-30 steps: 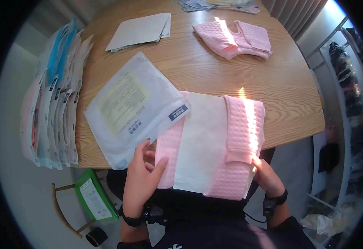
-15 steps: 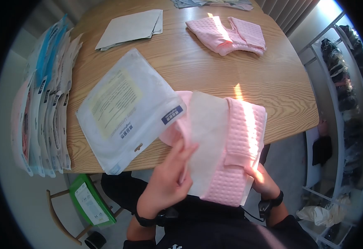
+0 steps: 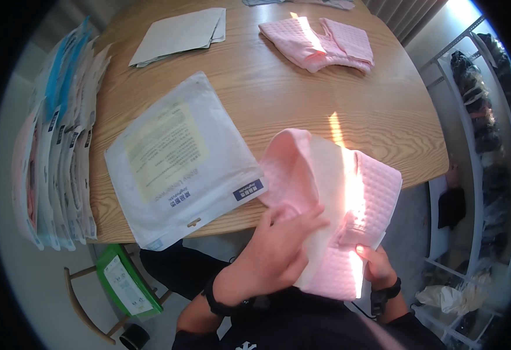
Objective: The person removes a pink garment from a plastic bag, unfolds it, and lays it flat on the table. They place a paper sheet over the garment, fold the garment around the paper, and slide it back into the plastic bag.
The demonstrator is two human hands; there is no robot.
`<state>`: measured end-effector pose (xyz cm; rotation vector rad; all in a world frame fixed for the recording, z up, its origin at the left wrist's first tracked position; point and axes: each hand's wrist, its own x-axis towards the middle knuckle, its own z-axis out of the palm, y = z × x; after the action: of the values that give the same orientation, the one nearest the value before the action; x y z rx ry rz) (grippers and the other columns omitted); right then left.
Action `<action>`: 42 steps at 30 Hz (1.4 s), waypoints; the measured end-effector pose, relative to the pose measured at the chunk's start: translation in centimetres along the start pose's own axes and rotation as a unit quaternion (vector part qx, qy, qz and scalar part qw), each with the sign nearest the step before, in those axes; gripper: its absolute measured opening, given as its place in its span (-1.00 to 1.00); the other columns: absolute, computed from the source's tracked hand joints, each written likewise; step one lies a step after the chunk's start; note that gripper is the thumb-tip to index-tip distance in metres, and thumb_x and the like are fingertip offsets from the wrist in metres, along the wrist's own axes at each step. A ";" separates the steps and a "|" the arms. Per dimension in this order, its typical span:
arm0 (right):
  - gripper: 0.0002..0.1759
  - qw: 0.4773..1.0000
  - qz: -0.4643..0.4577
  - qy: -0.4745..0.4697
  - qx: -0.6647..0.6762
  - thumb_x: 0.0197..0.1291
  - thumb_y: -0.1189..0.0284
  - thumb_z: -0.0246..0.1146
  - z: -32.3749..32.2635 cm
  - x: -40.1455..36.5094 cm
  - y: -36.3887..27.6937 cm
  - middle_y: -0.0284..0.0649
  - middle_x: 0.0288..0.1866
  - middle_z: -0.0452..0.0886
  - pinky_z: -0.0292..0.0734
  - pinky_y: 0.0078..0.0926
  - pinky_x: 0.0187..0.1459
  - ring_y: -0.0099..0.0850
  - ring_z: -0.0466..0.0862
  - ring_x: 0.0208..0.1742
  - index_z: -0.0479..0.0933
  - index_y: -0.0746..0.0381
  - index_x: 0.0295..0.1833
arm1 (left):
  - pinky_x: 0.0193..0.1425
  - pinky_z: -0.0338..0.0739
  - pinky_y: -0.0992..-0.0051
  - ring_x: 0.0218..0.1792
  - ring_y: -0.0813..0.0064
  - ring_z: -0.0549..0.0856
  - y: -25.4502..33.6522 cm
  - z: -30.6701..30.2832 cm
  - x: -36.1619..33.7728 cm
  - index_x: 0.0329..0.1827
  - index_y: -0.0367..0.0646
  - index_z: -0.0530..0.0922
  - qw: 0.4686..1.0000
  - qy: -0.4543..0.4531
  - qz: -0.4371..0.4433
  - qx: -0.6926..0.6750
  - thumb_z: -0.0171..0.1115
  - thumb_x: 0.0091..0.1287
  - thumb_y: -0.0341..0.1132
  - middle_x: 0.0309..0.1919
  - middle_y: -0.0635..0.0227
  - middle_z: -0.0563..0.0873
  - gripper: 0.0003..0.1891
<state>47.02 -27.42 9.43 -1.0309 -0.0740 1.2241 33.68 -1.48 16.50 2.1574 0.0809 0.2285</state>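
Note:
A pink quilted garment point(image 3: 378, 186) is wrapped partly round a pale cardboard sheet point(image 3: 330, 175), over the table's front edge. My right hand point(image 3: 379, 267) grips garment and sheet at the lower right, thumb on top. My left hand point(image 3: 273, 248) has its fingers at the garment's raised left flap point(image 3: 290, 169), which curls up beside the sheet; part of its grip is hidden. To the left, a white zip bag point(image 3: 208, 146) with a yellowish printed panel and blue label lies flat, its right corner close against the flap.
On the wooden table point(image 3: 232, 111) lie another pink garment point(image 3: 349, 44), some pale sheets point(image 3: 179, 35) and pale-blue cloth at the far edge. Packed bags point(image 3: 63, 151) stand at the left. A chair point(image 3: 86, 306) with a green item point(image 3: 127, 286) is below; shelving point(image 3: 471, 192) stands right.
The garment and sheet have shifted right and tilted. The left flap has lifted and opened wider, with my left hand moving right. The view has moved slightly.

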 end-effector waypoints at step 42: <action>-0.43 0.992 0.071 -0.056 -0.093 0.49 0.29 0.15 3.1 3.1 -0.7 -0.09 0.38 0.51 0.39 -0.28 0.40 -0.29 0.50 0.38 0.33 0.38 0.47 | 0.55 0.24 -0.08 0.47 -0.05 0.44 -2.1 0.4 -2.5 0.28 -0.19 0.55 0.983 0.048 -0.022 0.178 0.27 0.13 -0.60 0.40 0.00 0.52 -0.44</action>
<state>47.05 -23.11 10.23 -1.1442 -0.2094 1.4243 31.40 -0.95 14.26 2.4959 0.2397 0.3111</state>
